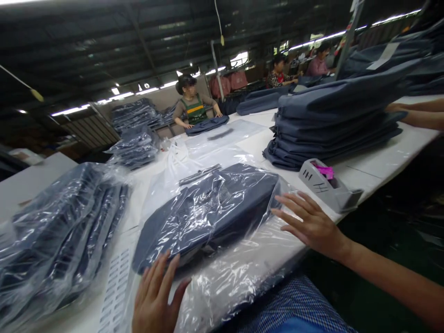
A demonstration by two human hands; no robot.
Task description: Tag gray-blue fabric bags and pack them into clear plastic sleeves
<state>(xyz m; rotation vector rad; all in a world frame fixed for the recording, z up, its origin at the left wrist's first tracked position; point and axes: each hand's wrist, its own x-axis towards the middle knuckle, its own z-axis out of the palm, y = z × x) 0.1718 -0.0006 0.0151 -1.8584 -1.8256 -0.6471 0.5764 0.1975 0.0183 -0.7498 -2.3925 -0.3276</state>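
Note:
A folded dark blue garment lies in a clear plastic bag on the white table in front of me. My left hand is open, fingers flat against the near left end of the bagged garment. My right hand is open too, fingers spread and touching the bag's right end. The bag's loose mouth hangs over the table's near edge.
A heap of bagged garments lies at the left. A grey tape dispenser sits right of my right hand, with a tall stack of unbagged garments behind it. A person works at the far end; another's arm reaches in at right.

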